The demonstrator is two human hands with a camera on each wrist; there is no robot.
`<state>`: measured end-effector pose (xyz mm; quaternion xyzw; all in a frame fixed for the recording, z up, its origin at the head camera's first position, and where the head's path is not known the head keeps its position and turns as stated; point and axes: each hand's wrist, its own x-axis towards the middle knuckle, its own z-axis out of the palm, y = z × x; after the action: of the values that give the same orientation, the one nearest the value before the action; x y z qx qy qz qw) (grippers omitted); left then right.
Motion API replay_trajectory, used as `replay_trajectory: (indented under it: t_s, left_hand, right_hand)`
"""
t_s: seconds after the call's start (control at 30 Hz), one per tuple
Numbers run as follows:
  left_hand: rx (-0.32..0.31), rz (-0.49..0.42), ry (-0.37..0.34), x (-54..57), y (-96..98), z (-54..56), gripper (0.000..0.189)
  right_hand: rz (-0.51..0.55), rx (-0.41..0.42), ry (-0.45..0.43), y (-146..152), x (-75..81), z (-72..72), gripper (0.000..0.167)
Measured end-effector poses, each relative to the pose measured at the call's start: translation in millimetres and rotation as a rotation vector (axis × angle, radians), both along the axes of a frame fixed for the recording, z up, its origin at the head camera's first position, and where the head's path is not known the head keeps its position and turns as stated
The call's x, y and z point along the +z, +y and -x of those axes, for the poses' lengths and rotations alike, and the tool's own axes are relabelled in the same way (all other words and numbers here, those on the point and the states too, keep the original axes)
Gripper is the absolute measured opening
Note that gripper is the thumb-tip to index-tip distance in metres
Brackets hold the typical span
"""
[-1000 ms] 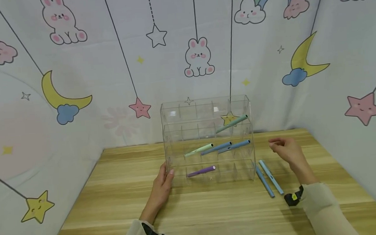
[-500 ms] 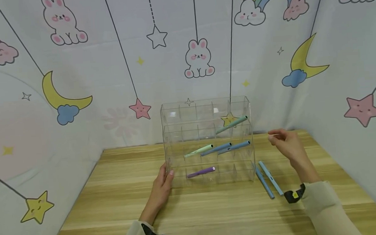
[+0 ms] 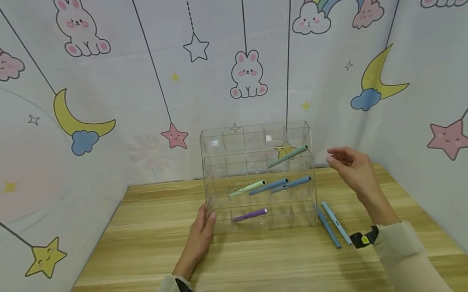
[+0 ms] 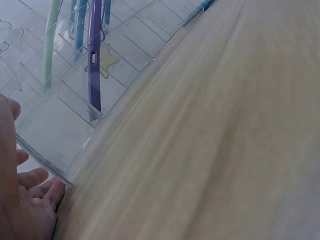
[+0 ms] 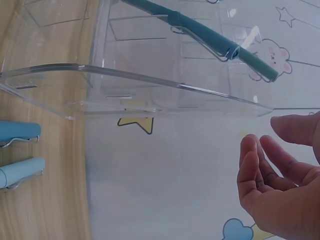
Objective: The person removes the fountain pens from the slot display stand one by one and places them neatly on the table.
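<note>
A clear acrylic pen rack (image 3: 255, 139) with tiers of small compartments stands on the wooden table. My left hand (image 3: 200, 229) holds its lower left side, thumb at the front edge, other fingers along the side panel. Inside, a purple pen (image 3: 250, 215) leans in the bottom tier. A light green pen (image 3: 247, 188) and two blue pens, one of them (image 3: 269, 186) left of the other (image 3: 297, 182), lean in the tier above. Higher up at the right is a grey-green pen (image 3: 288, 156). To the rack's right my right hand (image 3: 352, 168) hovers, fingers loosely bent, holding nothing.
Two capped pens lie on the table right of the rack: a darker blue one (image 3: 329, 229) and a light blue one (image 3: 336, 223). Behind stands a white cloth backdrop (image 3: 143, 80) printed with rabbits, stars and moons. Side cloths flank the table (image 3: 144, 256).
My right hand has risen and shifted slightly toward the rack, still holding nothing. The left hand, the rack and the pens have stayed in place.
</note>
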<state>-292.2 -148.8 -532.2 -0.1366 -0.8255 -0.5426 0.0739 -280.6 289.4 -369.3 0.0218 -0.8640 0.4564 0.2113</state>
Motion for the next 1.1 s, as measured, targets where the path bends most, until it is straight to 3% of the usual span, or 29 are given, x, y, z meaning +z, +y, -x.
replay_trajectory:
  t_s: [0.4, 1.1]
  left_hand:
    - [0.001, -0.004, -0.036, 3.4, 0.7, -2.0, 0.059]
    - [0.002, -0.008, -0.035, 2.9, 0.3, -1.5, 0.060]
  right_hand:
    - [-0.003, 0.023, 0.005, -11.0, 13.9, -2.2, 0.041]
    - [0.066, 0.126, 0.066, -22.4, 12.8, 4.8, 0.041]
